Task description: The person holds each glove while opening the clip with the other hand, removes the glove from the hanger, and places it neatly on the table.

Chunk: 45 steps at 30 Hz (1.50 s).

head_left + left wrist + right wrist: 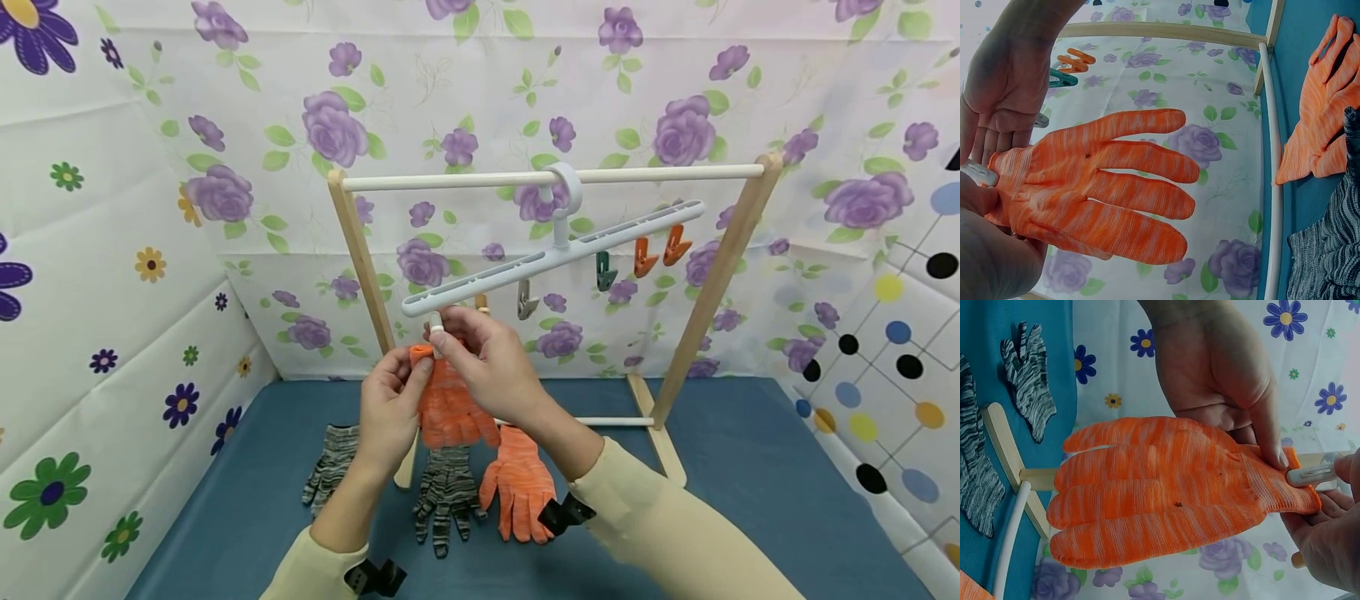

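Observation:
An orange knit glove (453,408) hangs fingers-down beneath the low left end of a white clip hanger (502,273). My left hand (390,408) pinches the glove's cuff between thumb and fingers. With my right hand (495,367) I grip a white clothespin (1310,475), whose nose lies over the cuff's edge in the right wrist view. The hanger's hook (567,187) sits over the white rod (450,181), and its bar slopes up to the right. Along the bar hang a grey clothespin (527,300), a green one (604,272) and two orange ones (643,258).
A wooden rack (720,292) holds the rod above a blue tabletop (600,533). On the table lie a grey-black striped glove (330,462), another striped glove (446,496) and a second orange glove (517,487). Flowered cloth (465,92) hangs behind.

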Each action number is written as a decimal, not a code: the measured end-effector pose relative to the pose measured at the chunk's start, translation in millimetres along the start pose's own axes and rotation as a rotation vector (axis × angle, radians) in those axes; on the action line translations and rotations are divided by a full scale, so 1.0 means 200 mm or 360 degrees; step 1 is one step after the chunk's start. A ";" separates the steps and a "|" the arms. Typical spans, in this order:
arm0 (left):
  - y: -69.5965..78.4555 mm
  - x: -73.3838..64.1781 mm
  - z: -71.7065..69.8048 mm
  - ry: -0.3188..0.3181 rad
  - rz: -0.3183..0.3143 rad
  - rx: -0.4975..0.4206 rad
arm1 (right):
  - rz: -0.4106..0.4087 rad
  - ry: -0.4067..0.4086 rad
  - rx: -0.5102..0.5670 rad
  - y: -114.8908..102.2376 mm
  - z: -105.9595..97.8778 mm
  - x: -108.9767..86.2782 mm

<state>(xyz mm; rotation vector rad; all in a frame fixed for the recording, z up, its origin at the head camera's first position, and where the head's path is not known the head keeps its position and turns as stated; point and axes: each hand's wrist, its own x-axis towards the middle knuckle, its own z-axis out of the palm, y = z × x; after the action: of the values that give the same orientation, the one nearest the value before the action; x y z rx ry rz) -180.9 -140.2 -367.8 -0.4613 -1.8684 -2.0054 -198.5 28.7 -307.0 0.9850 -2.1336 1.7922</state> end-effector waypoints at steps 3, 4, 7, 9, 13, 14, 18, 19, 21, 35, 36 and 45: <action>0.00 0.00 0.00 0.0003 0.0011 0.0012 | 0.0019 0.0018 -0.0015 0.00 0.00 0.00; 0.00 0.00 0.00 0.0005 0.0014 0.0015 | 0.0024 0.0025 -0.0020 0.00 0.00 0.00; 0.00 0.00 0.00 0.0009 0.0019 0.0026 | 0.0037 0.0041 -0.0028 0.00 0.00 0.00; -0.01 0.00 0.00 0.0012 0.0019 0.0027 | 0.0036 0.0051 -0.0023 0.00 0.00 0.00; -0.01 0.00 0.01 0.0021 0.0019 0.0029 | 0.0014 0.0073 -0.0003 0.00 0.01 0.01; -0.01 0.00 0.01 0.0021 0.0020 0.0027 | 0.0007 0.0081 -0.0001 0.00 0.01 0.01; -0.01 0.00 0.01 0.0019 0.0019 0.0019 | -0.0006 0.0108 0.0005 0.01 0.02 0.01; -0.01 0.00 0.01 0.0019 0.0017 0.0018 | -0.0007 0.0114 0.0006 0.01 0.02 0.02; -0.01 0.00 0.00 0.0016 0.0012 0.0011 | -0.0007 0.0124 0.0010 0.02 0.02 0.02; -0.05 -0.04 -0.03 0.0023 -0.0072 0.0003 | 0.0010 0.0132 0.0052 0.01 0.03 0.03; -0.05 -0.04 -0.03 0.0029 -0.0079 0.0007 | 0.0012 0.0133 0.0048 0.01 0.03 0.03; -0.07 -0.08 -0.08 0.0074 -0.0120 0.0048 | 0.0036 0.0099 -0.0002 0.02 0.03 0.03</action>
<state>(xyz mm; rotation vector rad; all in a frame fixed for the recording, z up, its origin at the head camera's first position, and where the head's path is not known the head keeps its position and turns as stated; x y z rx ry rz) -174.1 -155.1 -388.3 -0.3376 -1.9116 -2.0145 -203.9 20.5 -308.7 0.8963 -2.1170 1.8068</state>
